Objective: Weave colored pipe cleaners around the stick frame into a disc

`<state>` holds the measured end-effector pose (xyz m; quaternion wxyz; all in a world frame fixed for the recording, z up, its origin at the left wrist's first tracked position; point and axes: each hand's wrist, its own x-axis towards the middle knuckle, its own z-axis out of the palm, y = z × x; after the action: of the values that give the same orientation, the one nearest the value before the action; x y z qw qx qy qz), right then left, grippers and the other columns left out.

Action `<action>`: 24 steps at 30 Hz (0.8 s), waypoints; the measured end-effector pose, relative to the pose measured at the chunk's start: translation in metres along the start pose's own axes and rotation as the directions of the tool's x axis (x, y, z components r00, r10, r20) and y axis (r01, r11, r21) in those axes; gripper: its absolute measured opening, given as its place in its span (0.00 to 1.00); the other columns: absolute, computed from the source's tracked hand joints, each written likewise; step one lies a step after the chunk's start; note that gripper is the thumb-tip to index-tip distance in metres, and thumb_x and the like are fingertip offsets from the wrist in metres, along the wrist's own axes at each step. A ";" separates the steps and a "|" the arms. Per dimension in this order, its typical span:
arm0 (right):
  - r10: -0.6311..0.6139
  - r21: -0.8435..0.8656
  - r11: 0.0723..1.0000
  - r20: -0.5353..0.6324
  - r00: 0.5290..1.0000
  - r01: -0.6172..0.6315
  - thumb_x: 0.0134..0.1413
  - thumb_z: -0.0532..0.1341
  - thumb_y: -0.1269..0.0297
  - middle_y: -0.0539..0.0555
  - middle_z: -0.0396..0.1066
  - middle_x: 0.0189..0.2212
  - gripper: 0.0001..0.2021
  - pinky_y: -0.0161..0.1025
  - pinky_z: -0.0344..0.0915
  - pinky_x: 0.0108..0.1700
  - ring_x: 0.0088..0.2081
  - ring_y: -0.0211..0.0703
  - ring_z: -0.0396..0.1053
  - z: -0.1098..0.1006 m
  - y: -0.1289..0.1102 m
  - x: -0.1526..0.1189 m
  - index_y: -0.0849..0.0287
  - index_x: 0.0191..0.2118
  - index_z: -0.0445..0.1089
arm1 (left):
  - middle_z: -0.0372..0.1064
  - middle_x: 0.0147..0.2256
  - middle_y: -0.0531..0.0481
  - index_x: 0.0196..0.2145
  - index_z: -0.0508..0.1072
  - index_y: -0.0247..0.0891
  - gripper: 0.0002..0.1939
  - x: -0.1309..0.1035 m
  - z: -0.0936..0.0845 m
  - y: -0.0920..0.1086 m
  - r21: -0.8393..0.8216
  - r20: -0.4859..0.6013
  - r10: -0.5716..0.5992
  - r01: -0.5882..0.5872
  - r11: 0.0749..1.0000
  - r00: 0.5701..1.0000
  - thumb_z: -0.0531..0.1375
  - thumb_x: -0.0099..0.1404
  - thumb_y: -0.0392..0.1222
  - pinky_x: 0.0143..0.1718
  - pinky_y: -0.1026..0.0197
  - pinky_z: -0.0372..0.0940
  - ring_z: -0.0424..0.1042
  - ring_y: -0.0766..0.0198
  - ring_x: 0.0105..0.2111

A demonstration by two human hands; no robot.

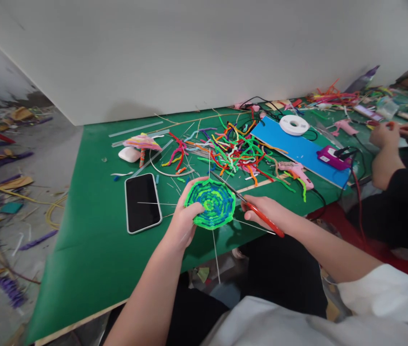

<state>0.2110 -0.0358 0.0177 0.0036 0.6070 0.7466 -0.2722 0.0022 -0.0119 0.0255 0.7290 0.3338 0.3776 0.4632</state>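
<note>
My left hand (186, 211) grips a round woven disc (215, 204) of green and blue fuzzy pipe cleaners, the thumb lying across its face. Thin pale wire spokes stick out from the disc's edge on several sides. In my right hand (261, 209) is a red-handled tool (267, 220) with long, slim, dark metal jaws. Its tip reaches the disc's upper right edge; whether it pinches anything there is too small to tell. Beyond the disc lies a tangled pile of coloured pipe cleaners (231, 149).
A phone (142, 203) lies left on the green table (92, 254). Behind it stand a pink mushroom-shaped piece (142, 142) and a white case (129, 154). To the right are a pink glue gun (298, 173), blue board (279, 139), white spool (294, 124), purple power block (334, 157) and another person's hands (388, 134).
</note>
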 end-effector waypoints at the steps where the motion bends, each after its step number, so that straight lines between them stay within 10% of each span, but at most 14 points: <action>1: -0.002 0.013 1.000 0.005 1.000 0.002 0.52 0.50 0.51 0.54 0.69 0.29 0.15 0.34 0.57 0.33 0.29 0.41 0.66 0.001 0.001 0.000 0.59 0.34 0.61 | 0.68 0.32 0.52 0.44 0.66 0.42 0.29 0.000 0.000 0.000 0.007 -0.005 0.001 -0.001 1.000 1.000 0.51 0.40 0.28 0.31 0.62 0.64 0.68 0.61 0.32; 13: -0.077 0.117 0.990 0.027 0.997 0.074 0.51 0.52 0.50 0.56 0.68 0.35 0.19 0.36 0.60 0.36 0.32 0.41 0.66 -0.006 -0.008 -0.006 0.61 0.41 0.60 | 0.70 0.36 0.50 0.45 0.65 0.42 0.31 0.000 0.001 0.000 0.005 0.038 -0.028 0.028 1.000 0.999 0.51 0.40 0.29 0.33 0.59 0.66 0.70 0.57 0.36; 24: 0.069 -0.101 0.992 -0.107 0.992 -0.080 0.55 0.45 0.48 0.53 0.67 0.23 0.20 0.33 0.55 0.29 0.28 0.42 0.67 -0.001 -0.011 0.001 0.57 0.25 0.61 | 0.69 0.35 0.51 0.44 0.64 0.41 0.30 0.001 0.002 -0.001 0.023 0.042 -0.009 0.008 1.000 0.999 0.51 0.40 0.28 0.32 0.58 0.66 0.70 0.56 0.35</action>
<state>0.2011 -0.0356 0.0222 0.0072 0.6468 0.7358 -0.2008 0.0046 -0.0116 0.0253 0.7348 0.3502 0.3689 0.4488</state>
